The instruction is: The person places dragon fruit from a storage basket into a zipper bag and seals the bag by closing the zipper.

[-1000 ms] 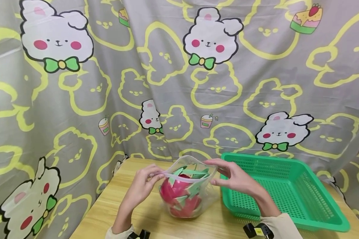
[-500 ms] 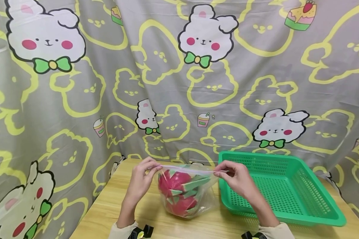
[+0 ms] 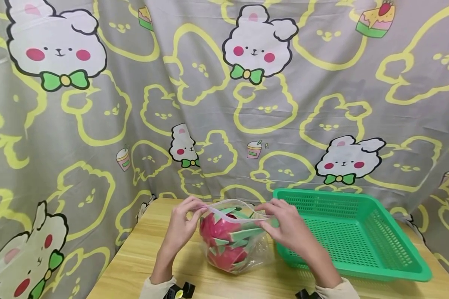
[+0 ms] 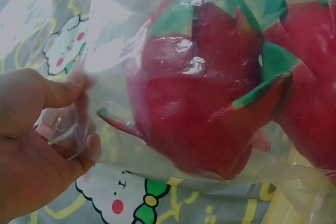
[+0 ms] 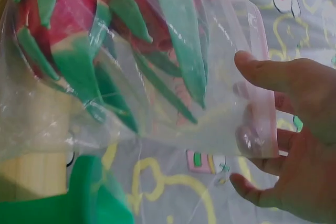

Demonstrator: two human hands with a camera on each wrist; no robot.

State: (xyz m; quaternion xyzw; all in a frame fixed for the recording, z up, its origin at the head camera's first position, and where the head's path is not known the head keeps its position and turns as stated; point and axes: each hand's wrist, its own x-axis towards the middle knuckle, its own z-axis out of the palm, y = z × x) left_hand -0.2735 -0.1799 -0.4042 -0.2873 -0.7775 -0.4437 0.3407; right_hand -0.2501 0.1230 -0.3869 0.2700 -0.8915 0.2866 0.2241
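Note:
Two red dragon fruits (image 3: 224, 232) with green-tipped scales lie one above the other inside a clear zip bag (image 3: 260, 249) standing on the table. My left hand (image 3: 185, 220) pinches the left end of its pale zip rim between thumb and fingers. At the right end, my right hand (image 3: 289, 226) holds the rim, thumb on the near side and fingertips at the far side. The mouth gapes between the hands. In the right wrist view, some fingers of the right hand (image 5: 299, 140) show through the plastic. The left wrist view shows the left hand (image 4: 42, 140) gripping the bag's edge.
A green perforated plastic basket (image 3: 348, 241) stands at the right, just beside the bag and behind the right forearm. The wooden table (image 3: 134, 249) reaches back to a grey curtain (image 3: 217, 112) printed with rabbits, which hangs behind and along the left.
A second ago the mouth was spread; half a second ago the rim was drawn straight and flat. Now it gapes again, and my right hand has moved left.

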